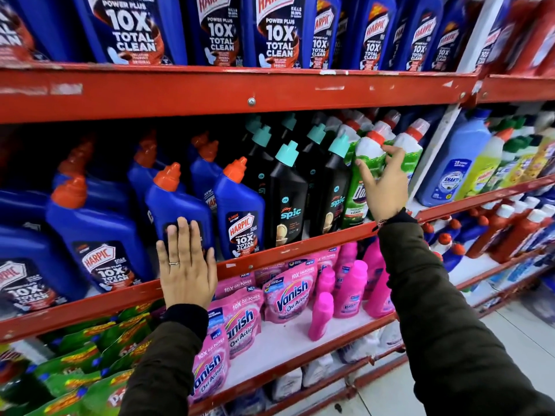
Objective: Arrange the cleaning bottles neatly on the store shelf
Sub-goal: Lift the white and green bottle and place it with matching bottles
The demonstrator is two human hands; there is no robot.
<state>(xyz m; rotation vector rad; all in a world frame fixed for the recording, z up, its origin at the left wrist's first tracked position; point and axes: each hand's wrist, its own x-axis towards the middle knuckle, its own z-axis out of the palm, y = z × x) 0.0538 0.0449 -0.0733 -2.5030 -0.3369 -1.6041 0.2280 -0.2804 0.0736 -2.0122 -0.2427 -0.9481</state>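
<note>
At 2 o'clock, the right hand [386, 187] has a wide grip touching the green bottle [365, 175]; a shove could topple its neighbours. The left hand [186, 265] lies flat and wide on a blue bottle [177, 205] at 8 o'clock, which might slide back.

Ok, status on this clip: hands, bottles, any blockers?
Left hand flat against blue Harpic bottle. Right hand fingers on green bottle. Nothing in the way.

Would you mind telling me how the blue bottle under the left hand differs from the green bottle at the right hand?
The blue Harpic bottle has an orange cap; the green bottle has a white top and a red cap. The left hand lies flat, fingers straight, on the blue bottle's label; the right hand curls its fingers around the green bottle's upper body. Both stand upright at the front of the same red shelf.
</note>
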